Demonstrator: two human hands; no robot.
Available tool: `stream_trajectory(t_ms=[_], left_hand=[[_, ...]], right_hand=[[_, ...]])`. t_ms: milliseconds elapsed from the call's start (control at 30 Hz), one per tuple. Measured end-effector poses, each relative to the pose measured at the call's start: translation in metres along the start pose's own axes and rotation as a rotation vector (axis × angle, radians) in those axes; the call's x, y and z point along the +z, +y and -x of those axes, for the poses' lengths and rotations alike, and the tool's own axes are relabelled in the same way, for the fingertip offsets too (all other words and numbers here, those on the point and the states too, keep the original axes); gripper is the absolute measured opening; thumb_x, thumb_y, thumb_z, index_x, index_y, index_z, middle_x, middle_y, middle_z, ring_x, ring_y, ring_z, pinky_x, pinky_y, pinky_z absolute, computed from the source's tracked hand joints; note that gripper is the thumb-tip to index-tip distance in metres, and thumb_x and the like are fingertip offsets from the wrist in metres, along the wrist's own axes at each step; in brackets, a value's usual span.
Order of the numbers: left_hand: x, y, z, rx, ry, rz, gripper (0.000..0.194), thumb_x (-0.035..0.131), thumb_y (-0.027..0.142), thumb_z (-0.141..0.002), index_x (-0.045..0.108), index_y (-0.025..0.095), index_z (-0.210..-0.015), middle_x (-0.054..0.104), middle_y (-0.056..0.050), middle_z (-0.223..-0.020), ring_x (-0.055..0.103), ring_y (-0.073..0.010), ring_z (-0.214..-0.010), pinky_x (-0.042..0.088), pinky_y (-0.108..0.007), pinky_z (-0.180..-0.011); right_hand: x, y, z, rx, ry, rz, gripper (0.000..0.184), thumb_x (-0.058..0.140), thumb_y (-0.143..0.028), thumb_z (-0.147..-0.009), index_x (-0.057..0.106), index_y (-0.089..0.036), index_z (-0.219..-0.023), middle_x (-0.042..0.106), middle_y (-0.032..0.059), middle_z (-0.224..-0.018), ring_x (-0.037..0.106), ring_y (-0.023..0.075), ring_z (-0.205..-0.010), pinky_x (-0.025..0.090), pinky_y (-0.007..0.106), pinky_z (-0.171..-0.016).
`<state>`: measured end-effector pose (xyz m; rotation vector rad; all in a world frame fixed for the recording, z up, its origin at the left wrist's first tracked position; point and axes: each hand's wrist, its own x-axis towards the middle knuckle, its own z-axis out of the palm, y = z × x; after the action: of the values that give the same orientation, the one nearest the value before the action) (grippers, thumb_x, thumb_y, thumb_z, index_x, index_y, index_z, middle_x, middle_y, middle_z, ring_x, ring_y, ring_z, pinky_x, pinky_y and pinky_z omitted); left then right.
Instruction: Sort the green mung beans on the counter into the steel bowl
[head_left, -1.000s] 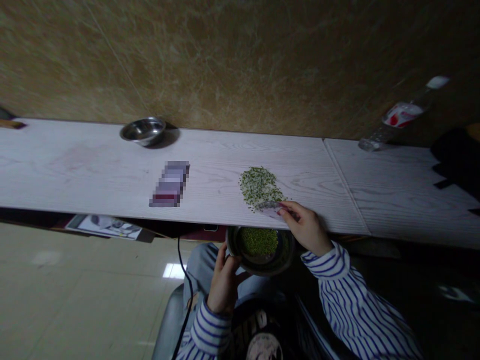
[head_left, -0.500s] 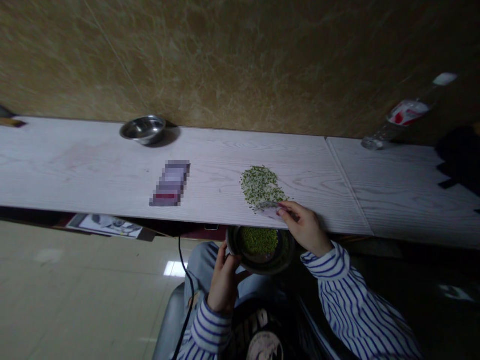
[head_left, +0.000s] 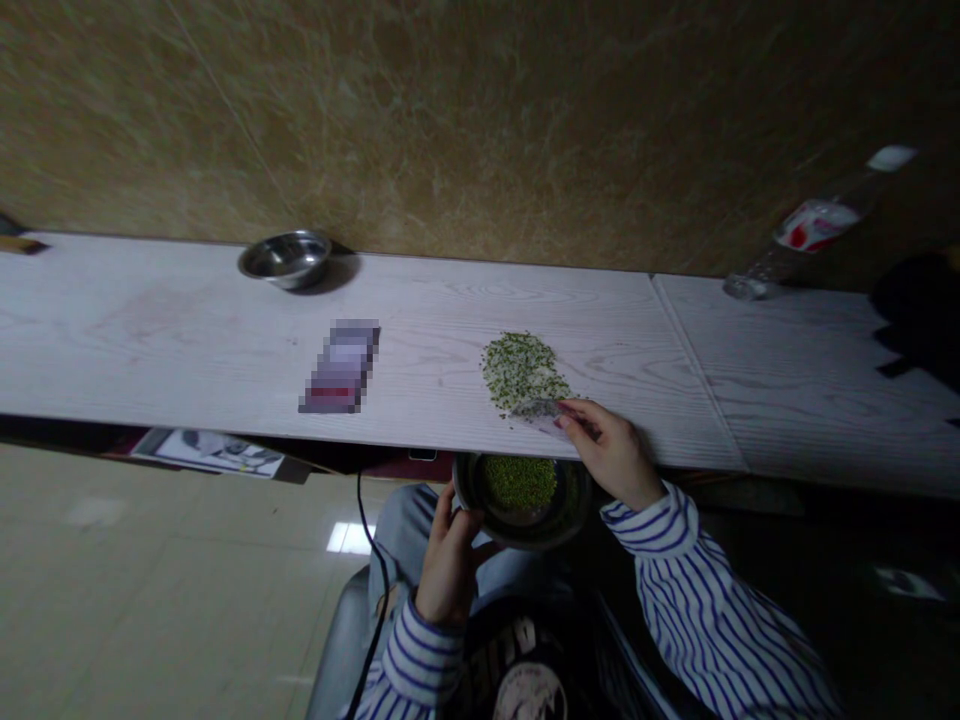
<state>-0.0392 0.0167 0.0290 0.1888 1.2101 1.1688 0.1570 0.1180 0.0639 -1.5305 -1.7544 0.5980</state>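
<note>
My left hand point(head_left: 450, 560) grips the left rim of a bowl point(head_left: 574, 520) held below the table edge, with green beans point(head_left: 520, 482), apparently mung beans, inside it. Between the thumb and fingers of my right hand point(head_left: 611, 450) is a thin, see-through plastic piece point(head_left: 534, 410); its exact kind is unclear. That piece rests at the near edge of a spread of green beans mixed with white grains point(head_left: 523, 367) on the table. The bowl sits directly below the piece, and the table edge hides its far rim.
An empty metal bowl point(head_left: 285, 262) stands near the wall. A blurred-out flat phone-like object point(head_left: 341, 367) lies on the white table point(head_left: 420, 340). At the back right stands a clear bottle point(head_left: 817, 225), with a dark bag-like thing point(head_left: 915, 320) beside it. A black cable point(head_left: 382, 580) hangs at left.
The plastic piece in my right hand has shifted slightly away from the table edge, against the grains. My left hand and the bowl stay almost still.
</note>
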Motion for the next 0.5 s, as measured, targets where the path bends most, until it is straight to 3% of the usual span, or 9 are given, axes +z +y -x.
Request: stream_trajectory(t_ms=[500], left_hand=[[-0.002,0.002,0.0,0.005,0.012,0.017,0.062,0.063,0.023,-0.07,0.05,0.028,-0.13,0.062,-0.005,-0.107,0.055,-0.0198,-0.094,0.052,-0.031,-0.071]], right_hand=[[0.002,-0.008,-0.006,-0.011,0.019,-0.005,0.025,0.056,-0.028,-0.084,0.07,-0.019,-0.103,0.076,0.0085,-0.097,0.071,0.0211,-0.083,0.057,0.032,-0.073]])
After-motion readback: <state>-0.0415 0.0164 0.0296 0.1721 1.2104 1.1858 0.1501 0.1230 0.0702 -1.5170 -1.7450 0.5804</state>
